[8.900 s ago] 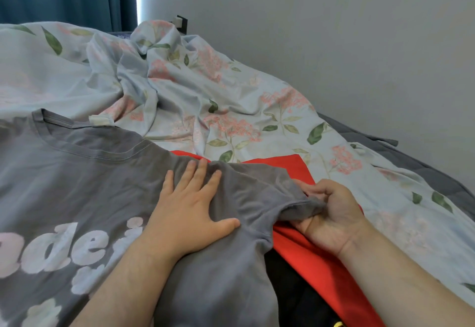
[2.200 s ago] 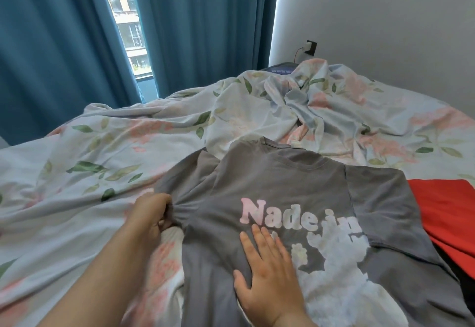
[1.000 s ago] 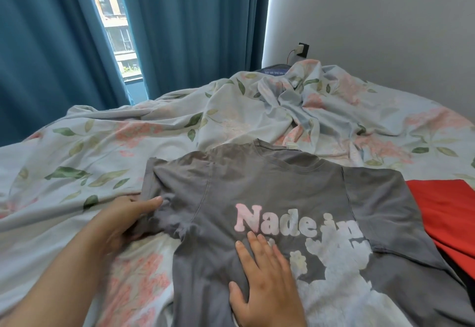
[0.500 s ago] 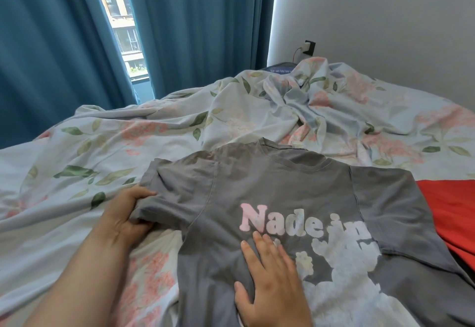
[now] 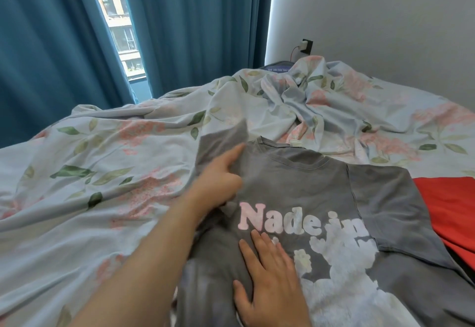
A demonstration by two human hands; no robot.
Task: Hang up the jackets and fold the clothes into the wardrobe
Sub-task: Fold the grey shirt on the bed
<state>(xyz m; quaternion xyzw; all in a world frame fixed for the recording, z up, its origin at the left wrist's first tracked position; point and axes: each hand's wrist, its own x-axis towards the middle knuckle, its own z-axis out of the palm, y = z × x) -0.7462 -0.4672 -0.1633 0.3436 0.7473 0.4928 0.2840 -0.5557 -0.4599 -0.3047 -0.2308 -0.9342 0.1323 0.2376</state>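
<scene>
Grey cotton covers the near part of the bed: a grey T-shirt [image 5: 295, 185] printed "Nade in" lies flat on the floral duvet [image 5: 115, 159], collar at the far side. The left hand [image 5: 218, 182] holds the sleeve [image 5: 223, 139] on that side, which stands lifted off the duvet and leans in over the shoulder. Its index finger is stretched along the cloth and the other fingers [image 5: 232, 172] are curled, though blur hides the exact hold. The right hand [image 5: 270, 283] lies flat on the shirt just below the lettering, straight and close together, pressing the cloth. A red garment [image 5: 455, 203] lies beside the other sleeve, partly under it.
</scene>
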